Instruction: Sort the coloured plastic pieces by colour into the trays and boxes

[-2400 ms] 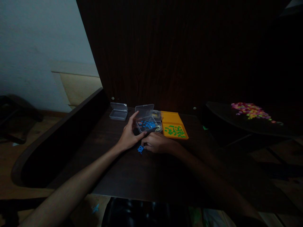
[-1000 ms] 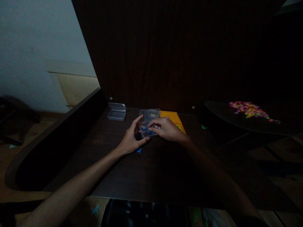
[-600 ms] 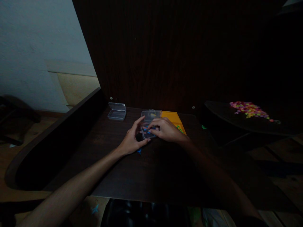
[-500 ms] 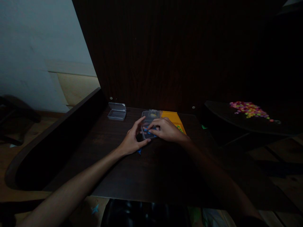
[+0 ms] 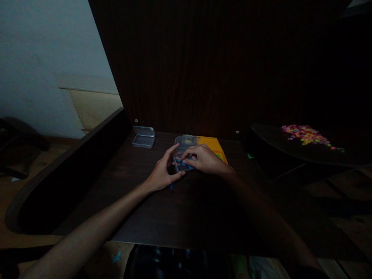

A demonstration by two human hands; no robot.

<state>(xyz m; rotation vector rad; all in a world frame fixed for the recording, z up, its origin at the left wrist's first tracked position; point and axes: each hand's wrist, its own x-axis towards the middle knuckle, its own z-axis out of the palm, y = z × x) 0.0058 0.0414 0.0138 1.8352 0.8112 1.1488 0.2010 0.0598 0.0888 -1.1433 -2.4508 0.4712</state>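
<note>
A clear plastic box with its lid folded back stands on the dark desk, small blue pieces inside it. My left hand grips the box along its left side, thumb at the near edge and fingers along the far side. Over the box, my right hand has its thumb and fingertips pinched together among the blue pieces; what lies between them is too small to make out. Partly behind my right hand is a yellow case holding green pieces.
A second clear box, lid raised, sits at the back left of the desk. A few blue bits lie near my left wrist. To the right, a pile of colourful small pieces rests on a dark ledge. A tall panel closes off the back.
Both hands stay almost in place, with the right fingertips still in the box. The clear box and the yellow case look shifted very slightly.
</note>
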